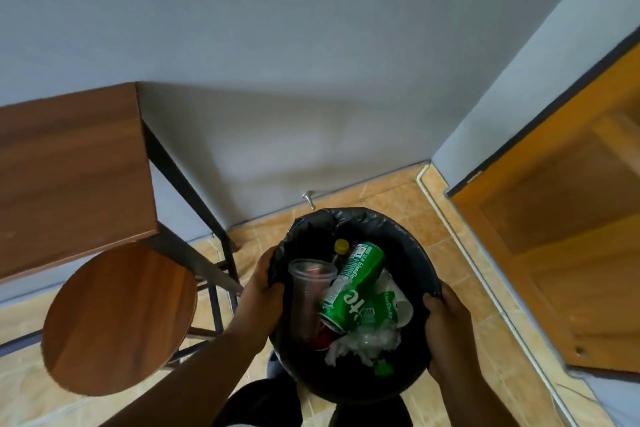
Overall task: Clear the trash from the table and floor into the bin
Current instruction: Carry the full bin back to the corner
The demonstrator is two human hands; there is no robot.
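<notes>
A round bin point(412, 253) lined with a black bag sits low in the middle, held off the tiled floor. My left hand point(265, 284) grips its left rim and my right hand point(446, 326) grips its right rim. Inside lie a green can point(356, 284), a clear plastic cup point(308, 291), a bottle with a yellow cap point(341, 246), crumpled white paper and clear plastic point(367, 340), and a green bottle cap point(383, 369).
A wooden table point(69, 166) with black metal legs stands at the left against the grey wall. A round wooden stool point(117, 319) is below it. An orange wooden door point(568, 218) is at the right. A metal door stop point(309, 198) sticks out near the wall base.
</notes>
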